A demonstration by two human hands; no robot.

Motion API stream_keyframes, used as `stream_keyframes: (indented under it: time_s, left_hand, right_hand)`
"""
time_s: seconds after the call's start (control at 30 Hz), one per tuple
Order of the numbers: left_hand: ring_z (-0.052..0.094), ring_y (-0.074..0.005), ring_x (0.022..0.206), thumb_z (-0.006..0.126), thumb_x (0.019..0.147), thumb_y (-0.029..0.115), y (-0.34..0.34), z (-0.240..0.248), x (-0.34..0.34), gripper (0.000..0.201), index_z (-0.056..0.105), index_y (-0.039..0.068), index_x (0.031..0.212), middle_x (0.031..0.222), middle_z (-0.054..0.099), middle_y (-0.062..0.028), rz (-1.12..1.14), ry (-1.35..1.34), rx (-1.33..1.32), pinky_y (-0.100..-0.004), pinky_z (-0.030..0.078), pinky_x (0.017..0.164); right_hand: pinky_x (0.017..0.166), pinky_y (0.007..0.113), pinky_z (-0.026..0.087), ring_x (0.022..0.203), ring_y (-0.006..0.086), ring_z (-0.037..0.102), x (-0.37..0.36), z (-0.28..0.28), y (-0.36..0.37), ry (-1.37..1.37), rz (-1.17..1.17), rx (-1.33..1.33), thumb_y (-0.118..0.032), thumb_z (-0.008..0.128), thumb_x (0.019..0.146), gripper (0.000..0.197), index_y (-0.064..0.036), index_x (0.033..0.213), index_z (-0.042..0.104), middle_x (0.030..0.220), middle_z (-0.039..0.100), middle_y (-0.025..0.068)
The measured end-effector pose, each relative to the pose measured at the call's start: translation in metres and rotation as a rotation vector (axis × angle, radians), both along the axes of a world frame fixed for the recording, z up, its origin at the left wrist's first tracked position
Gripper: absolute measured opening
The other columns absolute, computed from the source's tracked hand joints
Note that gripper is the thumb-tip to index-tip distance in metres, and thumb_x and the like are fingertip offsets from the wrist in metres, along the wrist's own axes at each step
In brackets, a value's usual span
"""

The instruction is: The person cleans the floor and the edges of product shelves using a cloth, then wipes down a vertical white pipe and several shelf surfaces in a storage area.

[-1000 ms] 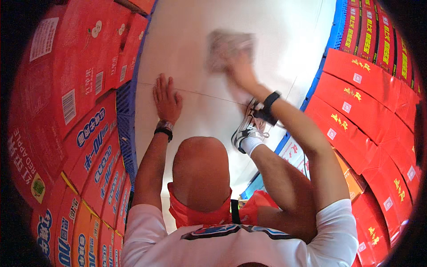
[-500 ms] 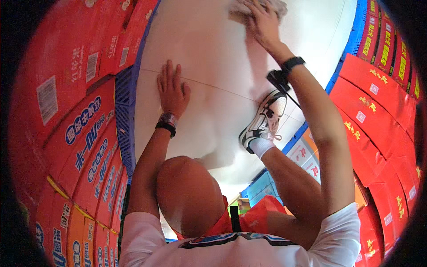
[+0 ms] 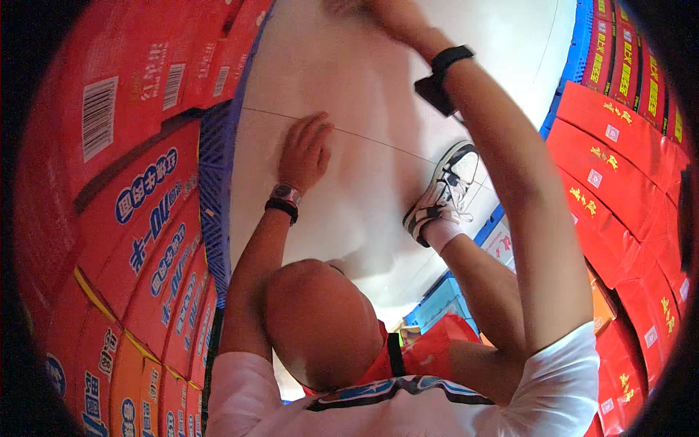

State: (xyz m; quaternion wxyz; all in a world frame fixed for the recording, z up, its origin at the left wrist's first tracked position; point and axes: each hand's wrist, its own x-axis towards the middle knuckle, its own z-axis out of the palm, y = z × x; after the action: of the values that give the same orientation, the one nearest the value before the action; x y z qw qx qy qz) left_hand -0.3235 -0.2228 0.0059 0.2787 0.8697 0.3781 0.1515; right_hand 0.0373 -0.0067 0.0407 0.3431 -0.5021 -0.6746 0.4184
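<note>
My left hand (image 3: 304, 151) rests on the pale tiled floor (image 3: 364, 175), its fingers stretched and slightly bent, holding nothing. A watch (image 3: 286, 193) and a dark band circle that wrist. My right hand (image 3: 397, 16) reaches far forward to the top edge of the view. Its fingers are smeared by motion and partly cut off, so what lies under them cannot be made out. A black strap with a small black device (image 3: 435, 95) is on the right wrist.
Stacked red cartons (image 3: 149, 211) line the left side on a blue plastic pallet (image 3: 216, 204). More red cartons (image 3: 604, 175) stand on the right, with blue pallet edging (image 3: 575, 58). My bent knee (image 3: 313, 313) and a white-and-black shoe (image 3: 443, 191) take up floor between them.
My right hand, earlier spread on a greyish cloth, has swept left and farther forward; the cloth is no longer distinguishable. My left hand appears slightly right and lower, its fingers a little more bent.
</note>
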Motion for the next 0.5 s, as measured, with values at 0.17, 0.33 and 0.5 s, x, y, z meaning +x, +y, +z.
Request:
stream_keyframes:
  time_s: [0.17,0.33,0.5]
  left_hand:
    - [0.053,-0.0399,0.163,0.069,0.107,0.012,0.004,-0.004,0.015,0.050,0.068,0.010,0.157,0.178,0.060,-0.0131,-0.054,-0.004,-0.054,-0.0588,0.036,0.141]
    - [0.059,-0.0379,0.156,0.074,0.102,0.010,0.004,0.000,0.013,0.046,0.075,0.009,0.148,0.171,0.066,-0.0096,-0.008,-0.056,0.030,-0.0579,0.046,0.134]
    - [0.060,-0.0388,0.155,0.073,0.104,0.012,-0.003,-0.011,0.011,0.044,0.075,0.009,0.148,0.168,0.067,-0.0104,-0.009,-0.052,0.047,-0.0595,0.047,0.133]
  right_hand:
    - [0.138,0.053,0.039,0.167,0.0370,0.053,0.063,-0.036,0.026,-0.981,0.166,0.394,-0.014,0.061,0.111,0.057,-0.0060,0.167,0.066,0.175,0.063,0.0163]
    - [0.136,0.060,0.038,0.165,0.0357,0.054,0.024,-0.029,0.018,-1.121,0.236,0.312,-0.019,0.058,0.115,0.056,-0.0063,0.170,0.063,0.181,0.057,0.0165]
    - [0.126,0.066,0.049,0.151,0.0450,0.062,-0.115,-0.043,-0.059,-0.897,-0.216,0.300,-0.016,0.059,0.116,0.051,-0.0077,0.167,0.064,0.166,0.067,0.0226]
